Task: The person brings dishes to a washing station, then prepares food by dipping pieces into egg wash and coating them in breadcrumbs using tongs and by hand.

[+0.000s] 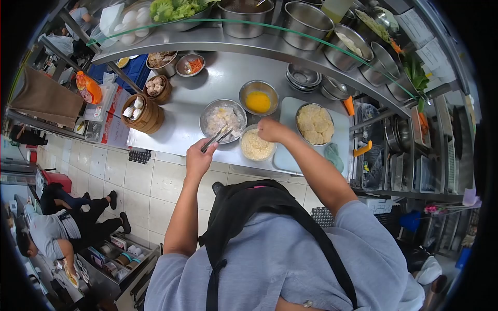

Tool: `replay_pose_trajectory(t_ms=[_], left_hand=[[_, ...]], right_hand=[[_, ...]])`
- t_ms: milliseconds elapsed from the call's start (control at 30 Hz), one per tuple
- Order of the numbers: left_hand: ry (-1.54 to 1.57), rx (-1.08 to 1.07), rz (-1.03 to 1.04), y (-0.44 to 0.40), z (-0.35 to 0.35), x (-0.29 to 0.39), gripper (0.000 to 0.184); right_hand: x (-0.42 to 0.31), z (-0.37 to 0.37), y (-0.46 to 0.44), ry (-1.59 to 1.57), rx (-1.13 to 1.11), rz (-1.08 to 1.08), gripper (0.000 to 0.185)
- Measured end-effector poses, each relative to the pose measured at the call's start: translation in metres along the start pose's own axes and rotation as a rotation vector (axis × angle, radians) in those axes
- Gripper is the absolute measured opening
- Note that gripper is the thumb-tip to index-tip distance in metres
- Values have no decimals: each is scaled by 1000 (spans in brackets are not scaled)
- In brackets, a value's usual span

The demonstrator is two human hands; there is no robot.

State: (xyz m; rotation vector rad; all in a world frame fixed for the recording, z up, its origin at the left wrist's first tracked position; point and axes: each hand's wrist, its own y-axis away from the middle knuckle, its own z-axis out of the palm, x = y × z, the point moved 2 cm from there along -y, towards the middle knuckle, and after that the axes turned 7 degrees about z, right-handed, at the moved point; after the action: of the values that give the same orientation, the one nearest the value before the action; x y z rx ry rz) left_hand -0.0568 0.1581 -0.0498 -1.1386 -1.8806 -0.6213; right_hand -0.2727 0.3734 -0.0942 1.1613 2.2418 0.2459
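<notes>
Nearest the camera are the person's grey shirt [249,259] and the black apron [244,207], its straps running over the shoulders. Both bare arms stretch forward over a steel table [176,111].

The left hand [200,158] is closed on the tongs [214,140], whose tips reach into a steel bowl [205,115] of pale, floury pieces [224,120]. The right hand [272,130] is bent inward, fingers down, at the upper right edge of the bowl of crumbs [256,147]; its fingertips are hidden, so I cannot tell whether it grips anything. The crumbs lie just right of the floury bowl and nearer the person. Beyond them stands a bowl of yellow egg [258,102].

To the right, a bowl of crumbed pieces [315,124] rests on a pale cutting board [288,155], with a green bag [333,156] near it. Stacked steel bowls [304,76] stand behind.

On the left are bamboo steamers [143,122] with white buns [136,107] in one, and a small bowl of orange shreds [194,66]. Above the table runs a shelf [207,48] with eggs [136,23], greens [176,10] and steel pots. Well apart, at lower left, a co-worker [49,236] reaches over another counter.
</notes>
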Motion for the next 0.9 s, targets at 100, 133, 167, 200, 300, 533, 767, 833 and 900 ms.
replay_pose_trajectory(t_ms=[100,133,167,200,300,533,767,833,900], left_hand=[[0,9,-2,-2,4,-1,36],[1,-1,-4,-2,5,0,37],[0,-8,-3,-2,5,1,37],[-4,-7,0,-2,5,4,37],[-11,3,19,-3,4,8,38],[45,37,78,-2,10,-1,35],[97,-7,36,-4,12,-12,38],[100,-23,28,-4,12,-12,38],[96,-26,19,-5,12,-15,37]], right_hand=[[7,54,-15,12,-35,-21,30],[7,68,-12,2,-61,17,31],[8,76,-14,-8,-84,54,31],[5,74,-15,16,-116,40,31],[4,58,-1,-40,-85,-51,29],[-16,58,29,123,317,33,26],[-11,35,44,54,279,-40,27],[-6,31,52,-66,298,-90,29],[0,32,54,-419,130,-44,33]])
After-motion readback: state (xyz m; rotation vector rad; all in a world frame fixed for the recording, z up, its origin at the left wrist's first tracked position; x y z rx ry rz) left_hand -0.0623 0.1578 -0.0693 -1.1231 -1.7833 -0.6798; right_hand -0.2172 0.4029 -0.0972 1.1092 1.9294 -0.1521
